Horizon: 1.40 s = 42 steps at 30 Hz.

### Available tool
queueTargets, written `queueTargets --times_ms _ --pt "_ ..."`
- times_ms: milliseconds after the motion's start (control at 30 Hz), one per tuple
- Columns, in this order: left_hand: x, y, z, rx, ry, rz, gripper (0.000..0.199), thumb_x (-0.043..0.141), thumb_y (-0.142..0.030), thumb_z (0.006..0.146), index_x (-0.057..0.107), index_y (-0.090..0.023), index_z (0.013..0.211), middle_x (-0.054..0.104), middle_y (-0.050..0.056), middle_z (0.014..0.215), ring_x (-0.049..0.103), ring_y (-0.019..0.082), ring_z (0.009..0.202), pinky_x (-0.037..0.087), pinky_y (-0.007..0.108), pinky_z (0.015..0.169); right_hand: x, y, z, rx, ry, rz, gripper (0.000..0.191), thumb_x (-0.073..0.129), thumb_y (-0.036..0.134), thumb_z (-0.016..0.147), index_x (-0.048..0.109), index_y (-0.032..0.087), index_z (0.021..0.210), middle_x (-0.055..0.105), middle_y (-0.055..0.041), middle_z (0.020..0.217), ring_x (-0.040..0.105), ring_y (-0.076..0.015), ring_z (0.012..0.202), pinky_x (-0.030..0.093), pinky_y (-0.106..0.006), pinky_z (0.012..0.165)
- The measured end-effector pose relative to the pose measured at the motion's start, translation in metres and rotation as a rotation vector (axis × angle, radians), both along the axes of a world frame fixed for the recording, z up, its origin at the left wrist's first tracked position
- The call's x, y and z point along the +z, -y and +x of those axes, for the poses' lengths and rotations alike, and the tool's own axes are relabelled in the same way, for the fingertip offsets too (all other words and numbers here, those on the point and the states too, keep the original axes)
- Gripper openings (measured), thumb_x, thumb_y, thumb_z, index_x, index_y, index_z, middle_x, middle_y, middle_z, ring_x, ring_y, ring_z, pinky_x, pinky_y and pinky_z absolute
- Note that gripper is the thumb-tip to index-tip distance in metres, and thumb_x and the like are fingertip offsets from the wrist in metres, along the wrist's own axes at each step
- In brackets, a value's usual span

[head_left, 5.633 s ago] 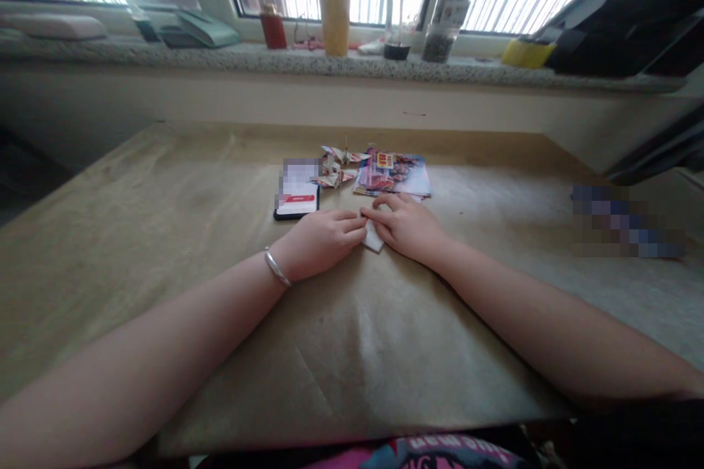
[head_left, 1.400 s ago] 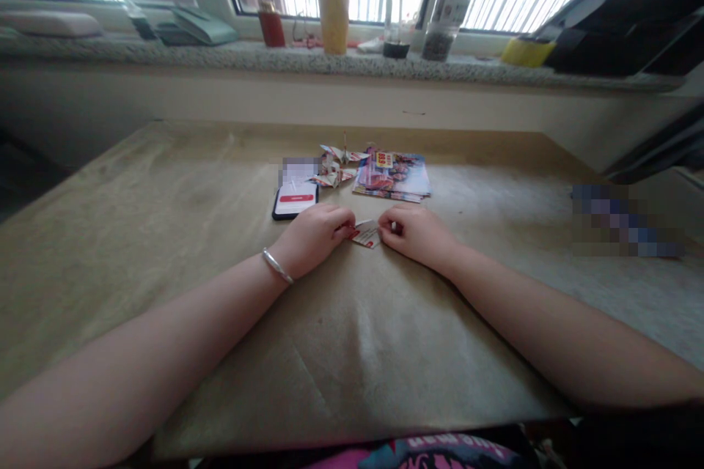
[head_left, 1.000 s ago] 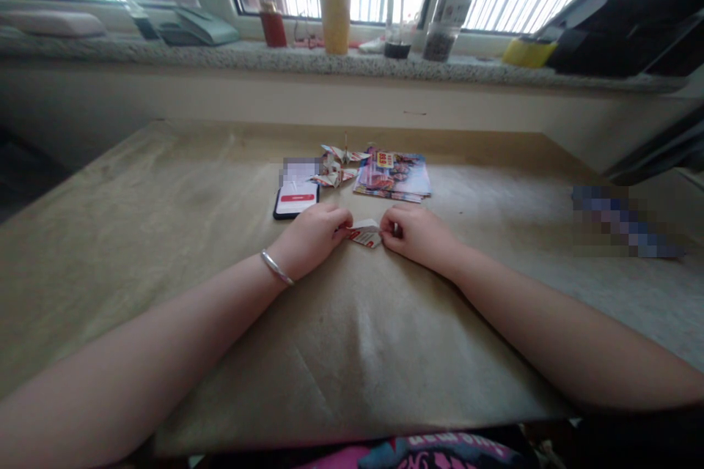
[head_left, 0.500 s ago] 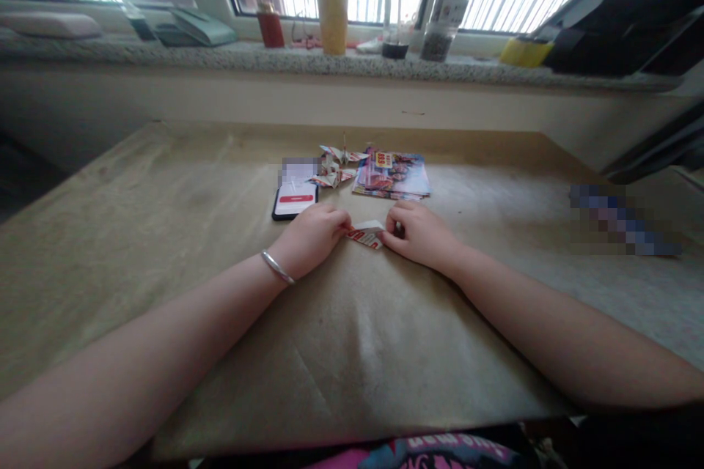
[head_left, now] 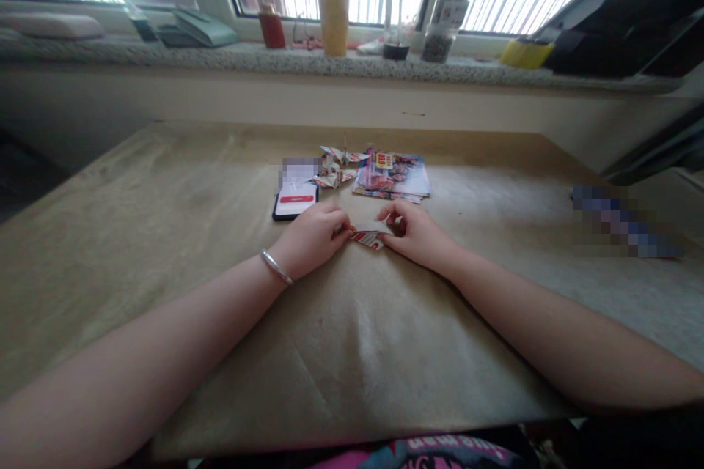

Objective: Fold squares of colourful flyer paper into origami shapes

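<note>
On the brown paper sheet [head_left: 352, 352], the left hand [head_left: 311, 238] and right hand [head_left: 419, 233] each pinch an end of a small folded paper piece [head_left: 367, 238], fingers closed on it. It lies just in front of the phone [head_left: 295, 201]. The fold looks partway; its exact shape is too small to read. Behind the phone sit finished folded paper cranes [head_left: 336, 167], beside a stack of printed sheets [head_left: 393, 176] left unfolded.

We note red-and-white printed folded paper [head_left: 367, 238], silver bracelet [head_left: 276, 267], tan table cover [head_left: 352, 352], multicoloured leaflets [head_left: 393, 176], phone [head_left: 295, 200] with white screen and red bar.
</note>
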<state>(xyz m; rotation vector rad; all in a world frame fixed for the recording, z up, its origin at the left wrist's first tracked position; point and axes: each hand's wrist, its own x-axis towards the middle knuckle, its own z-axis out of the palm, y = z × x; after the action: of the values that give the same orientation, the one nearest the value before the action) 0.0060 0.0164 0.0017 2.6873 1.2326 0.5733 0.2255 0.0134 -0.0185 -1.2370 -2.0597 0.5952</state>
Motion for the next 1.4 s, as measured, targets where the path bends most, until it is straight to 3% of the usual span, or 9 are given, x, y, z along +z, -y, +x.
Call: queueTargets --times_ms 167,300,433,600,833,1100,1400 --pt "-0.001 0.0 0.0 -0.018 -0.01 0.007 0.009 0.059 -0.019 0.085 0.064 -0.015 0.079 0.064 0.005 0.082 0.056 0.017 0.077 0.044 0.029 0.072 0.001 0.001 -0.002 0.023 -0.051 -0.018 0.028 0.063 0.012 0.068 0.054 0.018 0.093 0.052 0.0008 0.081 0.046 -0.0101 0.064 0.04 -0.022 0.057" --pt "-0.003 -0.001 -0.001 -0.008 0.0 0.025 0.007 0.06 -0.019 0.084 0.063 -0.015 0.079 0.063 0.004 0.079 0.056 0.016 0.075 0.044 0.028 0.071 0.001 0.001 -0.001 0.05 -0.028 0.027 0.015 0.063 0.012 0.071 0.059 0.018 0.084 0.054 -0.0014 0.085 0.048 -0.0102 0.066 0.042 -0.023 0.059" --pt "-0.003 -0.002 -0.002 -0.02 0.021 0.019 0.004 0.06 -0.017 0.083 0.064 -0.016 0.081 0.063 0.003 0.079 0.056 0.015 0.074 0.044 0.027 0.07 0.003 0.0 0.004 0.099 0.052 0.07 0.004 0.065 0.014 0.073 0.063 0.017 0.075 0.058 -0.0043 0.092 0.049 -0.0095 0.066 0.043 -0.023 0.059" --pt "-0.003 -0.001 -0.004 -0.015 0.013 0.0 0.004 0.06 -0.017 0.084 0.064 -0.016 0.083 0.062 0.003 0.08 0.055 0.016 0.075 0.044 0.027 0.069 0.015 0.003 0.009 0.164 0.259 0.067 0.008 0.063 0.012 0.075 0.067 0.017 0.079 0.06 -0.0029 0.081 0.053 -0.0098 0.063 0.044 -0.023 0.063" --pt "-0.003 -0.002 -0.004 -0.029 0.021 0.003 0.006 0.059 -0.016 0.084 0.065 -0.016 0.083 0.062 0.003 0.082 0.056 0.016 0.077 0.044 0.027 0.07 0.026 0.006 0.007 0.073 0.449 0.073 0.006 0.062 0.015 0.074 0.067 0.018 0.072 0.063 -0.0037 0.074 0.057 -0.0142 0.068 0.044 -0.026 0.066" --pt "-0.004 -0.002 -0.002 -0.011 0.011 -0.018 0.006 0.06 -0.017 0.085 0.066 -0.016 0.084 0.063 0.004 0.083 0.056 0.017 0.078 0.044 0.028 0.071 0.029 0.01 0.009 -0.023 0.583 0.079 0.008 0.06 0.02 0.075 0.066 0.019 0.069 0.066 -0.0062 0.081 0.06 -0.0211 0.081 0.044 -0.03 0.069" --pt "-0.004 -0.002 0.0 -0.011 0.013 -0.013 0.007 0.06 -0.02 0.086 0.065 -0.016 0.083 0.063 0.004 0.082 0.056 0.017 0.077 0.044 0.028 0.07 0.034 0.011 0.013 -0.019 0.649 0.075 0.012 0.059 0.022 0.079 0.065 0.019 0.07 0.066 -0.0084 0.082 0.06 -0.0234 0.082 0.042 -0.032 0.067"
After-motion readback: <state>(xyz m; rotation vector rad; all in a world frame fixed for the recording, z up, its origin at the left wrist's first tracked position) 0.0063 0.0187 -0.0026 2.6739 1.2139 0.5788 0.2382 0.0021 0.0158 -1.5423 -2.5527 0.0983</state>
